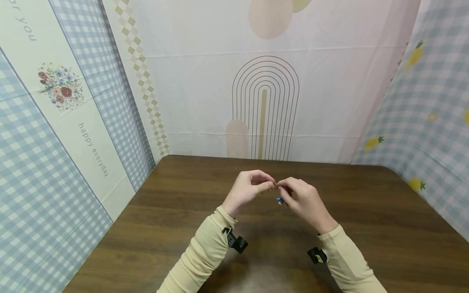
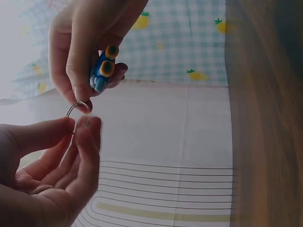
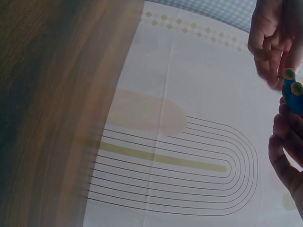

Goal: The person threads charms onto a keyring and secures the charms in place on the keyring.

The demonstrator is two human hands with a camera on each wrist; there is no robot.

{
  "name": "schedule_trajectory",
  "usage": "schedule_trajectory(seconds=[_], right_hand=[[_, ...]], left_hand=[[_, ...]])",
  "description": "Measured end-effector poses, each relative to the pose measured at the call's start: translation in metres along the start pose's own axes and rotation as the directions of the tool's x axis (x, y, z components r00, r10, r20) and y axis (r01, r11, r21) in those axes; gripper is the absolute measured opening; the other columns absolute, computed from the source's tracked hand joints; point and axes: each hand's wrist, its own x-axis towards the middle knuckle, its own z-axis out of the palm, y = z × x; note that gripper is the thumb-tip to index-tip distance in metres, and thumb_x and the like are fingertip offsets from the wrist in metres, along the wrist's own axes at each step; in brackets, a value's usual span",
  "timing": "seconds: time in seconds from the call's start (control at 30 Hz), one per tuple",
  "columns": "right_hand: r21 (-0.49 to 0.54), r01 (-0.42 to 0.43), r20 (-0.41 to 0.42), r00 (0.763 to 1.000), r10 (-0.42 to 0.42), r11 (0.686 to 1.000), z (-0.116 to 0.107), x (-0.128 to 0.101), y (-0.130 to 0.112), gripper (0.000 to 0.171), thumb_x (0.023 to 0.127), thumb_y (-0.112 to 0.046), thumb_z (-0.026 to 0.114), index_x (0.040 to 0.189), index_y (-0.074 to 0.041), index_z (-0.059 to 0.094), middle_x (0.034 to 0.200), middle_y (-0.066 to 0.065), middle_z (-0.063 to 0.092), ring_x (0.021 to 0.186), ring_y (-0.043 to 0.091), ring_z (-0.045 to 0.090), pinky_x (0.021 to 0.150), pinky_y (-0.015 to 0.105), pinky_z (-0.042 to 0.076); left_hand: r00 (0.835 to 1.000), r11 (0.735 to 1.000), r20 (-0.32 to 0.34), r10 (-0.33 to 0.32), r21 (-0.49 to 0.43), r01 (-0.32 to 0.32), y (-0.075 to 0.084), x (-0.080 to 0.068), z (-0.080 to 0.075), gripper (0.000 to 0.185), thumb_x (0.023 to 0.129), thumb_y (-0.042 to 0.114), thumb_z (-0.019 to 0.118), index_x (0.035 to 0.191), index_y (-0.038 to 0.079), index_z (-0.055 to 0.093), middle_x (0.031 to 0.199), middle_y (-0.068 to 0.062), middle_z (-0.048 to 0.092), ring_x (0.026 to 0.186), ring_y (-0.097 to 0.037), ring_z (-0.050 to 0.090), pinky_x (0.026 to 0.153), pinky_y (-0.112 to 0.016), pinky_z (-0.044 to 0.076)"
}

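Observation:
Both hands meet above the middle of the brown table (image 1: pixel 366 211). My left hand (image 1: pixel 269 185) pinches a thin metal ring (image 2: pixel 77 108) between thumb and forefinger. My right hand (image 1: pixel 285 188) pinches the same ring from the other side and holds a small blue charm (image 2: pixel 103 71) with orange-and-yellow round spots against its curled fingers. In the head view the blue charm (image 1: pixel 280 200) shows just below the fingertips. The right wrist view shows the charm (image 3: pixel 294 97) at the right edge, with the left hand (image 3: pixel 270 42) above it. How the ring joins the charm is hidden.
Printed cloth walls close in the table: a checked one at the left (image 1: pixel 55 162), an arch-patterned one at the back (image 1: pixel 265 110), a pineapple-checked one at the right (image 1: pixel 432 122). Black camera mounts sit on both wrists (image 1: pixel 236 242) (image 1: pixel 316 255).

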Motion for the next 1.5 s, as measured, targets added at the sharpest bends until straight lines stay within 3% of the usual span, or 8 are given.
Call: schedule_trajectory(seconds=[0.27, 0.43, 0.57, 0.77, 1.0, 1.23, 1.4, 1.5], right_hand=[[0.033, 0.01, 0.05, 0.999, -0.011, 0.999, -0.001, 0.001, 0.014, 0.01, 0.083, 0.004, 0.068, 0.087, -0.005, 0.068, 0.075, 0.0, 0.066, 0.065, 0.009, 0.054, 0.061, 0.019, 0.044], [0.027, 0.005, 0.03, 1.0, -0.006, 1.0, -0.002, 0.001, 0.02, 0.019, 0.075, 0.009, 0.071, 0.086, -0.006, 0.067, 0.074, -0.002, 0.065, 0.064, 0.009, 0.054, 0.06, 0.02, 0.045], [0.008, -0.015, 0.012, 1.0, 0.015, 1.0, -0.004, 0.002, 0.023, 0.018, 0.076, 0.008, 0.072, 0.087, -0.005, 0.066, 0.075, -0.001, 0.064, 0.067, 0.007, 0.054, 0.06, 0.023, 0.047], [0.012, -0.009, 0.014, 1.0, 0.009, 1.0, -0.003, 0.003, 0.027, 0.021, 0.074, 0.009, 0.074, 0.089, -0.004, 0.067, 0.075, 0.0, 0.064, 0.067, 0.008, 0.053, 0.062, 0.019, 0.045], [0.027, 0.025, 0.025, 0.999, -0.026, 0.999, -0.001, 0.003, 0.032, 0.022, 0.073, 0.01, 0.073, 0.086, -0.006, 0.067, 0.072, -0.003, 0.063, 0.064, 0.008, 0.053, 0.061, 0.02, 0.044], [0.008, 0.013, 0.017, 1.0, -0.013, 1.0, -0.003, 0.002, 0.033, 0.022, 0.071, 0.01, 0.075, 0.084, -0.006, 0.067, 0.07, -0.002, 0.064, 0.063, 0.009, 0.053, 0.059, 0.021, 0.045], [0.016, -0.008, 0.019, 1.0, 0.007, 1.0, -0.005, 0.003, 0.034, 0.021, 0.072, 0.008, 0.076, 0.088, -0.005, 0.068, 0.074, -0.001, 0.065, 0.066, 0.007, 0.054, 0.06, 0.021, 0.045], [0.016, -0.01, 0.02, 1.0, 0.009, 1.0, -0.005, 0.003, 0.034, 0.022, 0.073, 0.006, 0.077, 0.089, -0.006, 0.069, 0.075, -0.001, 0.066, 0.066, 0.006, 0.054, 0.062, 0.019, 0.045]], left_hand=[[0.998, 1.0, 0.051, 0.025, 0.011, -0.025, -0.001, 0.01, 0.004, 0.015, 0.091, 0.004, 0.064, 0.097, -0.008, 0.069, 0.085, -0.025, 0.07, 0.063, -0.008, 0.06, 0.063, -0.025, 0.056], [0.997, 0.999, 0.076, -0.01, 0.039, 0.007, -0.003, 0.015, 0.006, 0.018, 0.09, 0.007, 0.067, 0.103, -0.004, 0.068, 0.091, -0.024, 0.07, 0.065, -0.01, 0.061, 0.065, -0.026, 0.056], [0.998, 0.999, 0.049, -0.03, 0.014, 0.029, -0.004, 0.018, 0.009, 0.021, 0.089, 0.006, 0.067, 0.107, -0.004, 0.066, 0.096, -0.026, 0.07, 0.069, -0.012, 0.065, 0.067, -0.025, 0.056], [1.0, 1.0, 0.012, -0.003, -0.018, 0.003, -0.002, 0.02, 0.008, 0.018, 0.09, 0.002, 0.064, 0.105, -0.008, 0.066, 0.095, -0.028, 0.069, 0.072, -0.013, 0.068, 0.07, -0.027, 0.059], [0.999, 1.0, 0.032, -0.002, 0.013, 0.002, -0.002, 0.022, 0.01, 0.016, 0.092, 0.002, 0.062, 0.103, -0.008, 0.068, 0.088, -0.027, 0.069, 0.066, -0.01, 0.062, 0.073, -0.032, 0.059], [1.0, 1.0, 0.016, 0.016, 0.008, -0.016, -0.002, 0.022, 0.011, 0.022, 0.088, 0.005, 0.067, 0.108, -0.005, 0.067, 0.097, -0.024, 0.069, 0.072, -0.009, 0.065, 0.072, -0.026, 0.057], [0.999, 0.999, -0.044, 0.001, -0.048, -0.003, -0.003, 0.023, 0.011, 0.021, 0.087, 0.0, 0.067, 0.107, -0.006, 0.067, 0.101, -0.027, 0.069, 0.078, -0.021, 0.071, 0.075, -0.031, 0.059], [0.998, 1.0, -0.061, -0.005, -0.03, 0.003, -0.002, 0.024, 0.011, 0.019, 0.088, 0.002, 0.067, 0.105, -0.005, 0.069, 0.102, -0.026, 0.071, 0.08, -0.025, 0.07, 0.072, -0.028, 0.058]])
